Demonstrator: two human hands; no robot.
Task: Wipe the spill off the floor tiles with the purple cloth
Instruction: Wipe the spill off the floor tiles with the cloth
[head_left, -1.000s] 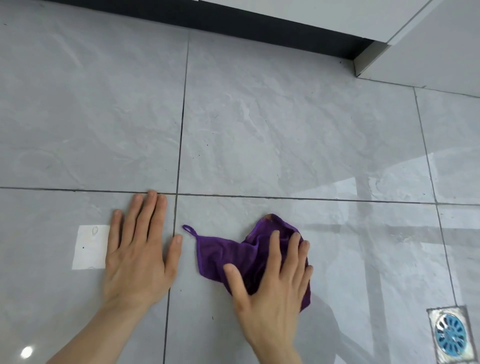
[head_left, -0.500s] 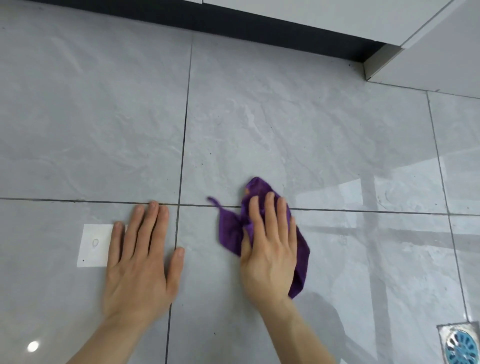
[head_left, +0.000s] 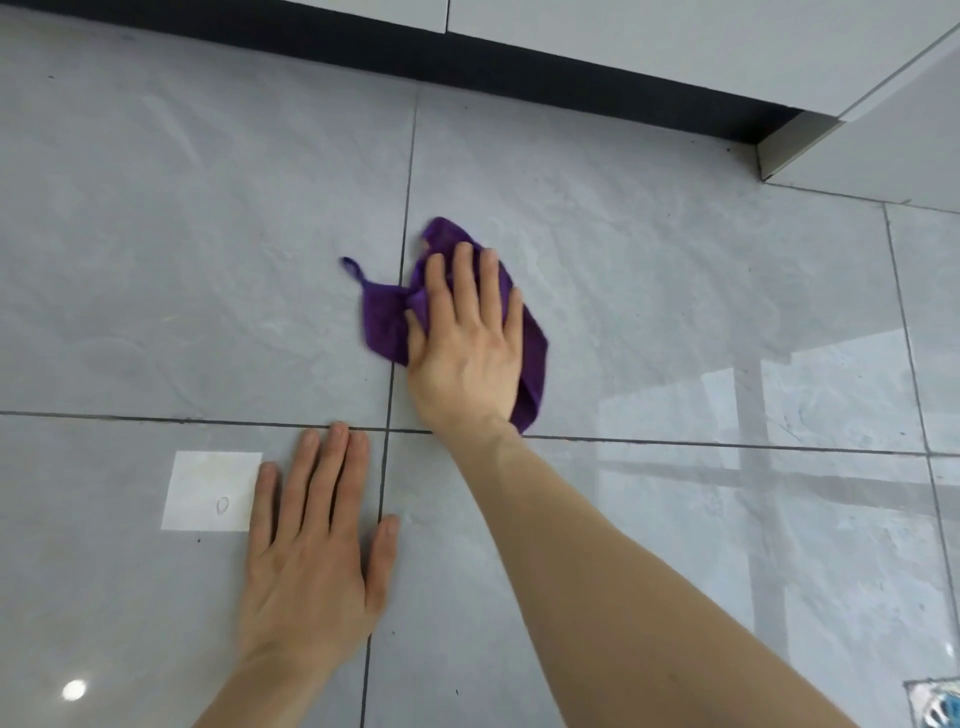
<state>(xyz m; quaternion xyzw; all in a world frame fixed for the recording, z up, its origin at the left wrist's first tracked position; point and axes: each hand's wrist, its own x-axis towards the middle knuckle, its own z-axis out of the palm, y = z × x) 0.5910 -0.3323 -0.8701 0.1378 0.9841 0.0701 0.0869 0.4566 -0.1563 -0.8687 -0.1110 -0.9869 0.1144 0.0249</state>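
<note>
The purple cloth (head_left: 383, 325) lies bunched on the grey floor tiles (head_left: 649, 291), straddling a vertical grout line, its small hanging loop sticking out to the left. My right hand (head_left: 470, 343) presses flat on the cloth, fingers spread and pointing away from me, arm stretched forward. My left hand (head_left: 311, 540) rests palm down on the near tile, fingers together, bracing against the floor and holding nothing. I cannot make out a distinct spill on the glossy tiles.
A white paper square (head_left: 210, 491) lies on the tile just left of my left hand. A dark baseboard (head_left: 467, 57) under white cabinets runs along the far side. A floor drain (head_left: 937, 709) shows at the bottom right corner.
My right hand has pushed the purple cloth away from me and leftwards, across the horizontal grout line onto the far tiles. The left hand has stayed planted beside the paper.
</note>
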